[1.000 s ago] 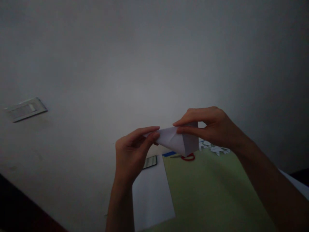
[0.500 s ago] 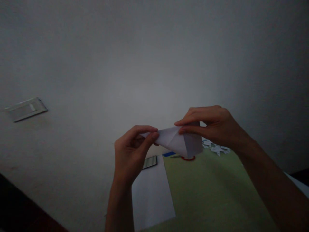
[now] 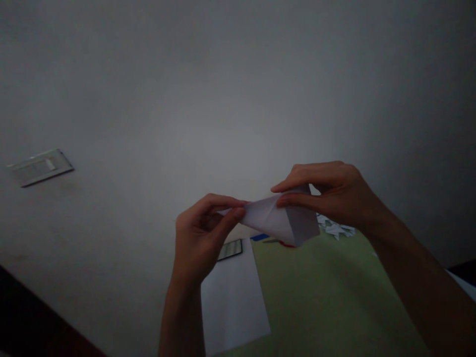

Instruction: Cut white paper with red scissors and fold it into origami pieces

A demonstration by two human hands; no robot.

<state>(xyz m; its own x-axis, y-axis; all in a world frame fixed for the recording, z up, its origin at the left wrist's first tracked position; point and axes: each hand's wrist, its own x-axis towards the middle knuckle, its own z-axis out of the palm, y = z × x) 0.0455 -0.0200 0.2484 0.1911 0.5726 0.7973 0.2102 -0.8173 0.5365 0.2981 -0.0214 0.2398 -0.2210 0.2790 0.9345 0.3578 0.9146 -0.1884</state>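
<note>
Both my hands hold a folded white paper piece (image 3: 277,220) in the air in front of a plain wall. My left hand (image 3: 203,238) pinches its left tip between thumb and fingers. My right hand (image 3: 330,196) pinches its upper right part, with the thumb under and the fingers over the fold. The paper shows several creases and hangs down to a point at its lower right.
Below lies a green mat (image 3: 327,297) with a white sheet (image 3: 232,297) to its left. A dark phone (image 3: 230,249), a blue strip (image 3: 260,237) and white paper scraps (image 3: 334,229) lie farther back. A wall plate (image 3: 39,167) is at the left.
The folded paper has tilted and shifted slightly right and down, now covering the red ring behind it. Both hands keep their grip.
</note>
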